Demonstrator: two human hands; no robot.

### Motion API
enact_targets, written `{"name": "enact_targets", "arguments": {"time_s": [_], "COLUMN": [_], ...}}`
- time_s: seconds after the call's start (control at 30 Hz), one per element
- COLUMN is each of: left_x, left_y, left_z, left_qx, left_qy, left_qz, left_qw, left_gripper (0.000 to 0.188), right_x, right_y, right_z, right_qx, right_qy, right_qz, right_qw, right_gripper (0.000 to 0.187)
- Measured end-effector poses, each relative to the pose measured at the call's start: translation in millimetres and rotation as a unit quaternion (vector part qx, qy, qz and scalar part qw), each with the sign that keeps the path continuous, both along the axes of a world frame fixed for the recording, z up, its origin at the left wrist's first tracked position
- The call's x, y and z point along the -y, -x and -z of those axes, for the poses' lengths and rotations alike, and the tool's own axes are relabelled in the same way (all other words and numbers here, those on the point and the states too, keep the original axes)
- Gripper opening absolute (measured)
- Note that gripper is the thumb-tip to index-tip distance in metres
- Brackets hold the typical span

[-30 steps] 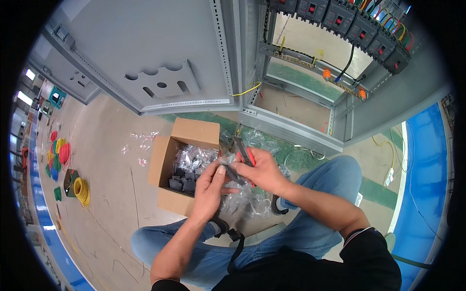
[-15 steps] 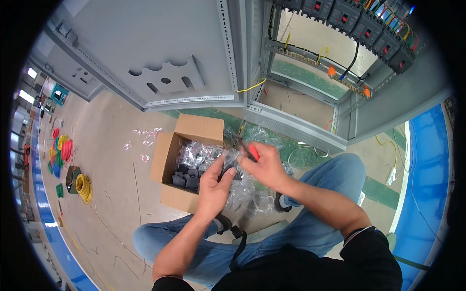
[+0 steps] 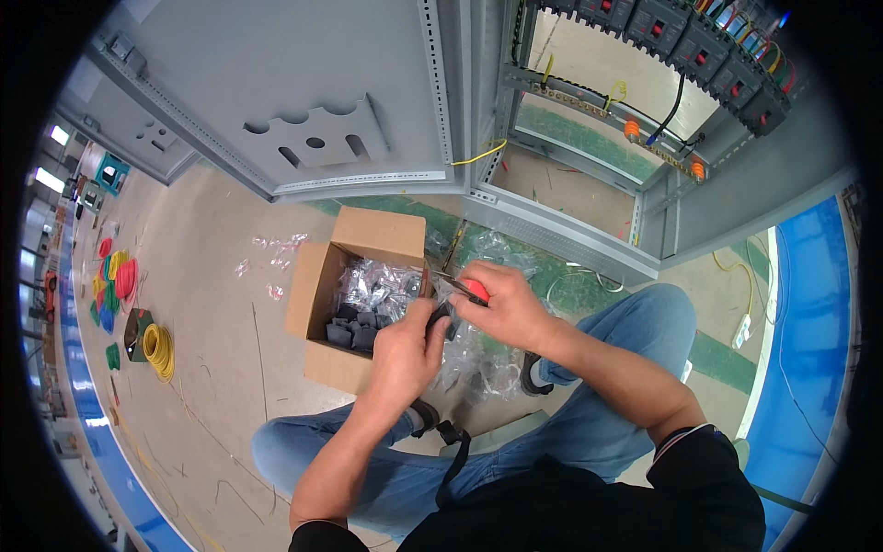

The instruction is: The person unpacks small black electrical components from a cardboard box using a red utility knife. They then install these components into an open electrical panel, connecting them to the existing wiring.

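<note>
My left hand (image 3: 402, 352) is closed, with thumb and fingers pinching a small dark grey part (image 3: 441, 317) with clear plastic film around it. My right hand (image 3: 506, 306) is wrapped around a red-handled tool (image 3: 476, 288) with a narrow dark blade; its exact kind is partly hidden by the fingers. The blade points toward my left hand, close to the film. Just left of both hands stands an open cardboard box (image 3: 377, 228). Inside it lie dark grey blocks (image 3: 354, 331) and clear bags of small shiny hardware (image 3: 375, 285).
Torn clear plastic bags (image 3: 474, 368) lie between my feet. A grey metal cabinet (image 3: 561, 235) with breakers (image 3: 699, 53) rises ahead, its door (image 3: 303, 74) swung open. At the left are coloured wire bundles (image 3: 124, 276) and a yellow coil (image 3: 158, 352). A blue strip (image 3: 796, 322) runs along the right.
The blade has tilted to point more leftward, and my right hand has shifted slightly. The film at the grey part has moved down, and more of the box's contents shows.
</note>
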State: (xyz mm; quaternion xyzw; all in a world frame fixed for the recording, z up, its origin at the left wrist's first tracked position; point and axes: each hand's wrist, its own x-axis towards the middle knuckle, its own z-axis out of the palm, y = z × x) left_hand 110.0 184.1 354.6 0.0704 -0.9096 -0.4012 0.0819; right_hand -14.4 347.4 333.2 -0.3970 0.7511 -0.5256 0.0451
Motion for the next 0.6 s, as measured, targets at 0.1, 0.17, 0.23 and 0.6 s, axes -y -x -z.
{"name": "enact_targets", "arguments": {"time_s": [0.1, 0.17, 0.23, 0.6], "left_x": [-6.3, -7.8, -7.4, 93.5], "left_y": [-0.7, -0.6, -1.0, 14.9], "left_z": [0.1, 4.4, 4.0, 5.0], "left_qx": [-0.015, -0.015, 0.018, 0.020], "left_qy": [0.000, -0.020, 0.017, -0.035], "left_qz": [-0.011, -0.024, -0.018, -0.147], "left_qw": [1.000, 0.999, 1.000, 0.988], "left_gripper": [0.020, 0.020, 0.019, 0.024], "right_x": [-0.1, -0.1, 2.1, -20.6], "right_y": [-0.5, -4.4, -4.0, 26.9], "right_z": [1.6, 0.9, -2.1, 19.1], "right_qx": [0.077, 0.238, 0.364, 0.225], "right_qy": [0.012, 0.038, 0.072, -0.263], "right_qz": [0.019, 0.038, 0.053, -0.019], "right_qw": [0.997, 0.970, 0.927, 0.938], "right_gripper": [0.016, 0.014, 0.013, 0.021]}}
